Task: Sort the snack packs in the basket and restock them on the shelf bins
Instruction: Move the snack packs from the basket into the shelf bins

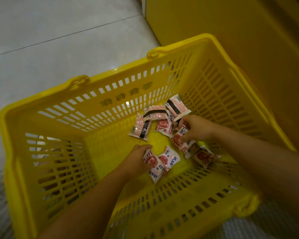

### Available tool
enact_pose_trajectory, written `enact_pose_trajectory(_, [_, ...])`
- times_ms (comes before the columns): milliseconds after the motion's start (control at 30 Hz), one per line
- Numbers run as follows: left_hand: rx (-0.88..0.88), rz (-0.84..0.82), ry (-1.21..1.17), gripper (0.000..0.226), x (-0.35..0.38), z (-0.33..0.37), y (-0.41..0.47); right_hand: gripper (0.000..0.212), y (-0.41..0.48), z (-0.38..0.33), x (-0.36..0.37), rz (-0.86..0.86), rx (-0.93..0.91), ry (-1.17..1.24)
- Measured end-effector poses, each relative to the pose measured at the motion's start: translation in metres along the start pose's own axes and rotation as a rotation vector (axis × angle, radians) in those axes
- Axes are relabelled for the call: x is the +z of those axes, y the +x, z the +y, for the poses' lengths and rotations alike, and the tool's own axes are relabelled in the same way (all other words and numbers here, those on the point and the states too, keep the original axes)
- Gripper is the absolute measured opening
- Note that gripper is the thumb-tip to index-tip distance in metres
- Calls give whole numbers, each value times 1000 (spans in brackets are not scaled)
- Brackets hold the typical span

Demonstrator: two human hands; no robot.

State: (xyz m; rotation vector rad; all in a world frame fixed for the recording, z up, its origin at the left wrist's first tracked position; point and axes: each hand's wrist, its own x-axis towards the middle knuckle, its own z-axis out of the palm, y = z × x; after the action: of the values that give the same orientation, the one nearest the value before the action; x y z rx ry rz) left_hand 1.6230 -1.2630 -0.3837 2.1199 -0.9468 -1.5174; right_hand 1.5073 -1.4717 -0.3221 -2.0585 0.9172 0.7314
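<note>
A yellow slatted basket (pixel 47 116) stands on the floor below me, and both my hands reach down into it. Several small white-and-pink snack packs lie on its bottom. My left hand (pixel 136 158) grips a pack (pixel 153 162) at the near middle, with another pack (pixel 169 156) lying against it. My right hand (pixel 195 129) pinches a pack (pixel 179 138) further right. Under my right wrist lies one more pack (pixel 203 156). Three packs with a black stripe (pixel 156 113) lie face down at the basket's far side.
The yellow base of a shelf unit (pixel 231 23) stands close behind the basket on the right. Pale floor tiles (pixel 50 31) stretch to the left. The basket's handles (pixel 79 80) are folded down on the rim.
</note>
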Motion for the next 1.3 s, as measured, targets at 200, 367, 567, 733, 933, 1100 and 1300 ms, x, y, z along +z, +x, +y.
enact_pose_trajectory(200, [-109,-98,-25,65,3,-1,-1,36,0,-1,-2,-113,23,-92])
enact_pose_trajectory(367, [-214,-182,-110,21,-27,-1,2,32,1,-6,12,-263,17,-161])
enact_pose_trajectory(567, [-324,-192,-80,24,-77,-9,2,30,10,-20,50,-267,-93,-237])
enact_pose_trajectory(733, [-321,-169,-81,28,-71,-10,-1,29,17,-19,66,-320,-143,-305])
enact_pose_trajectory(933, [-171,-159,-117,47,-51,-2,1,40,13,-20,59,-395,-149,-170])
enact_pose_trajectory(1100, [-168,-138,-321,31,-40,11,2,32,5,-32,17,-415,-222,2])
enact_pose_trajectory(1300, [-160,-213,-446,46,-42,35,1,34,5,-41,3,-219,-323,173])
